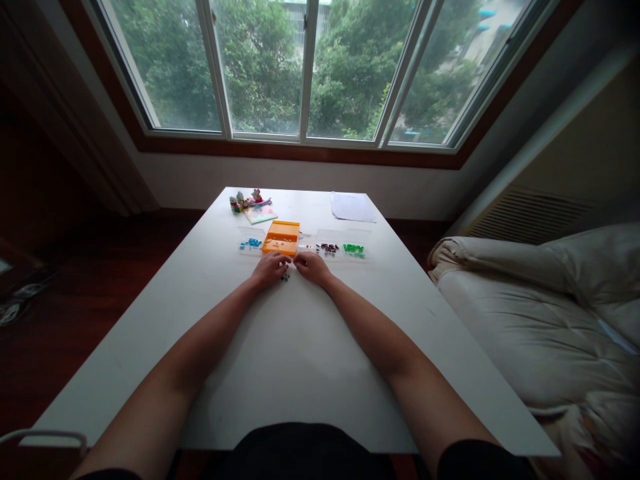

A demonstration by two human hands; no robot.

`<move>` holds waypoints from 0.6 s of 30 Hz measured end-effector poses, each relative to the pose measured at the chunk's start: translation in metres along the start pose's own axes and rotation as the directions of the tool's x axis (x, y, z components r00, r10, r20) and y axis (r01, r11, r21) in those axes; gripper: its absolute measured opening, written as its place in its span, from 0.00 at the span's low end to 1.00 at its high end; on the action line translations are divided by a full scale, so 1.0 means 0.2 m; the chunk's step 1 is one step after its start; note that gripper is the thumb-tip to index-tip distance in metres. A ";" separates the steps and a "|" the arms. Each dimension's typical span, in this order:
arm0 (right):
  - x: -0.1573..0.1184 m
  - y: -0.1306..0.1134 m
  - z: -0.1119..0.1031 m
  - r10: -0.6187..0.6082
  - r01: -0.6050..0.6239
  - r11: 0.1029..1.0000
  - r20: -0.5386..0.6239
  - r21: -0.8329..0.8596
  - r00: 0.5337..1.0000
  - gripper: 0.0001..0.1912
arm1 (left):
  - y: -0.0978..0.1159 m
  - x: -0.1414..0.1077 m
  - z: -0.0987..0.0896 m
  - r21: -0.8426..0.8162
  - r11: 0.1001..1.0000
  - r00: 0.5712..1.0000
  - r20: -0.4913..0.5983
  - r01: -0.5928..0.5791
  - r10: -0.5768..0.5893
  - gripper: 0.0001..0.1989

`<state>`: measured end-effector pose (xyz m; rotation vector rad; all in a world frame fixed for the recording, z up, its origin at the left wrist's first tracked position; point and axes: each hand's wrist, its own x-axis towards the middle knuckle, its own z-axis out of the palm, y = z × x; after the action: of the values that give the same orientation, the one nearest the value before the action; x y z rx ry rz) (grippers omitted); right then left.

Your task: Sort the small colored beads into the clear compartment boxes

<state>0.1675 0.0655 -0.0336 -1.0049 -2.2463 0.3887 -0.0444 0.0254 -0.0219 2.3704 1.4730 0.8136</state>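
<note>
The left hand [270, 268] and right hand [312, 267] nearly meet at mid-frame, fingers narrowed, any hold impossible to tell, below an orange case [284, 228] and colour-grouped pieces [353, 249] in clear trays [356, 235], with loose bits [285, 277] nearby suggesting unfinished work, as the white table [300, 360] spreads broadly toward its slanting side edges.

head view | above near side of table [300, 373] | facing forward-down | well back, window [350, 73] beyond

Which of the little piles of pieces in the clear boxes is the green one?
The green pile, at the far right of the row; the brown pile is just left of it, the blue at the far left.
</note>
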 end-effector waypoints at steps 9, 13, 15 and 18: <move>-0.01 -0.01 -0.01 0.018 -0.018 1.000 -0.012 0.006 1.000 0.06 | -0.04 0.01 0.01 -0.047 0.999 1.000 -0.016 0.007 -0.008 0.13; -0.01 -0.02 -0.02 0.037 -0.036 0.999 -0.045 0.009 0.998 0.06 | -0.06 0.02 0.01 -0.081 0.996 0.999 -0.019 0.049 -0.051 0.14; -0.01 -0.02 -0.02 0.047 -0.047 0.999 -0.059 0.008 0.997 0.06 | -0.06 0.01 0.01 -0.071 0.996 0.999 -0.013 0.045 -0.046 0.13; -0.01 -0.01 -0.02 0.064 -0.064 0.998 -0.063 0.011 0.996 0.06 | -0.05 0.01 0.01 -0.056 0.998 1.000 -0.013 0.020 -0.021 0.11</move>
<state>0.1700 0.0617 -0.0305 -1.0717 -2.1580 0.3891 -0.0497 0.0313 -0.0269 2.3102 1.4583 0.8558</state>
